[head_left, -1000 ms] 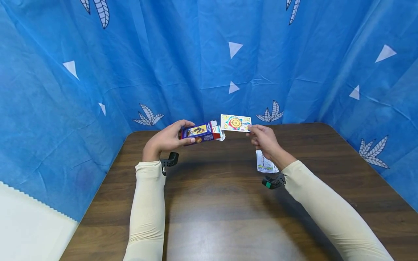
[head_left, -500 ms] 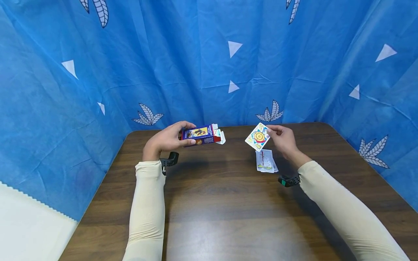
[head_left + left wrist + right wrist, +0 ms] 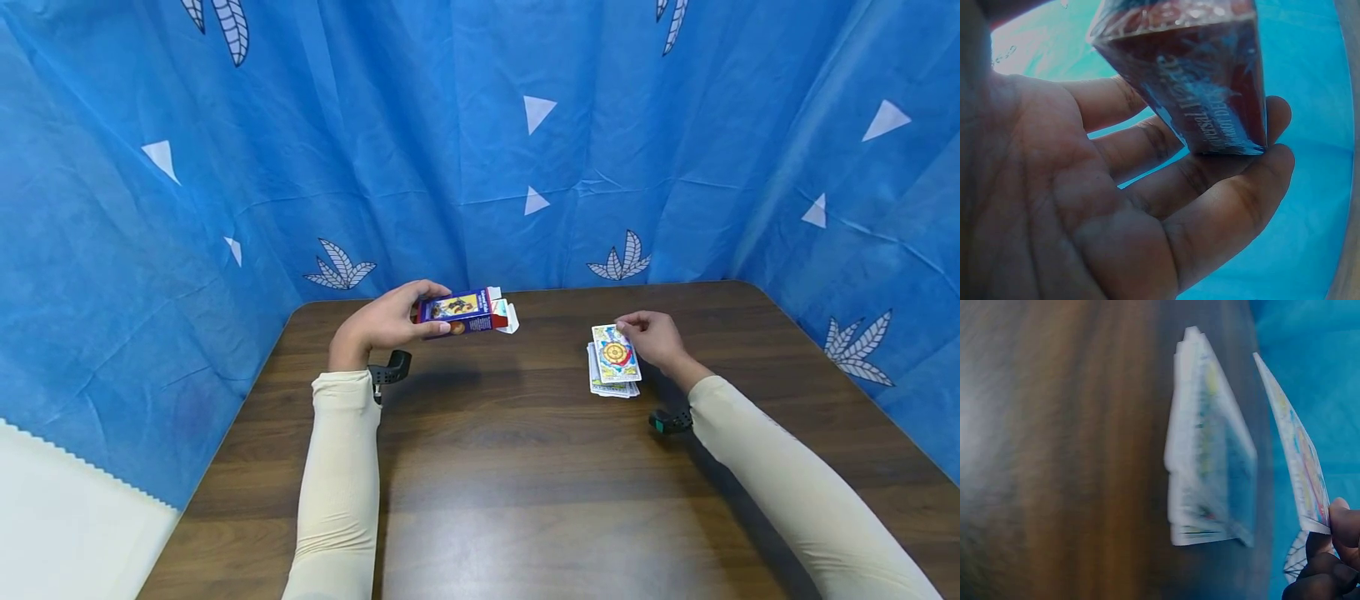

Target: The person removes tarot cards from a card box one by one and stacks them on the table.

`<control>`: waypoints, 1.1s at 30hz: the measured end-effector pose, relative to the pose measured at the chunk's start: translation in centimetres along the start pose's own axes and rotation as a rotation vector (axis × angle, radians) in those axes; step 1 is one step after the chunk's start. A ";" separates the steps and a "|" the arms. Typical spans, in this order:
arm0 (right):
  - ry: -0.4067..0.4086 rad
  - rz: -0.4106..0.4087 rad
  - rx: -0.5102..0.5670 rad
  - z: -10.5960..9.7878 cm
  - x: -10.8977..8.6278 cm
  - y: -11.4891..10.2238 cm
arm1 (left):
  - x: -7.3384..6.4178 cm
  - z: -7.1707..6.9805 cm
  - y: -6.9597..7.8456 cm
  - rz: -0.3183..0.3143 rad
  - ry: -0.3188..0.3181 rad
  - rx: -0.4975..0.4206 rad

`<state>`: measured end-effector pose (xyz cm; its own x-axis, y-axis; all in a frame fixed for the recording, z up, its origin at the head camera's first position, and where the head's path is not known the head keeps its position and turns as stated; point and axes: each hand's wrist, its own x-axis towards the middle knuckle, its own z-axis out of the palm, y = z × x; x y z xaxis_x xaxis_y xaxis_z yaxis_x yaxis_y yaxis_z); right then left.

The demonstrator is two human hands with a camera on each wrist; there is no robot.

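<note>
My left hand [image 3: 389,318] grips a small purple and red card box [image 3: 459,312] from its closed end, thumb along the near side. The box lies sideways above the table, its white flap open to the right. In the left wrist view, the red end of the box [image 3: 1210,87] shows lettering under shiny wrap. My right hand [image 3: 654,337] pinches one tarot card [image 3: 617,354] at its far corner. An orange wheel is printed on that card. Below it lies a loose stack of tarot cards [image 3: 1210,462]; in the right wrist view a gap separates the card from the stack.
The brown wooden table [image 3: 480,467] spreads under both arms. Behind and beside it hangs a blue curtain [image 3: 450,167] with white leaf and triangle prints, close to the table's far edge. A white surface [image 3: 67,517] shows at lower left.
My right hand has carried the wheel card away from the box's mouth, rightward and down, turning it upright over the stack. My left hand and the box have barely moved.
</note>
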<state>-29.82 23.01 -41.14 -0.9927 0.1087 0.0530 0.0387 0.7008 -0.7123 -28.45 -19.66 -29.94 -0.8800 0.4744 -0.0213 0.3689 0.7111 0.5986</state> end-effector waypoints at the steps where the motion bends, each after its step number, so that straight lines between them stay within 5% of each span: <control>1: -0.011 -0.004 -0.013 0.2 0.1 0.3 | 0.0 0.1 0.0 0.003 0.002 0.005; 23: -0.140 0.071 -0.281 0.9 0.2 0.0 | 0.5 0.1 -0.1 0.006 -0.001 0.013; 28: -0.135 -0.014 -0.295 1.4 0.0 -1.2 | 0.5 0.2 -0.1 0.004 -0.007 0.021; 33: -0.104 -0.194 -0.120 3.3 -1.3 -5.6 | 0.4 0.2 -0.1 -0.001 -0.003 0.029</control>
<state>-29.17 16.61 -39.52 -0.9891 -0.1050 0.1037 -0.1465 0.7810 -0.6071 -28.73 -19.45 -30.16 -0.8796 0.4750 -0.0241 0.3765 0.7263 0.5750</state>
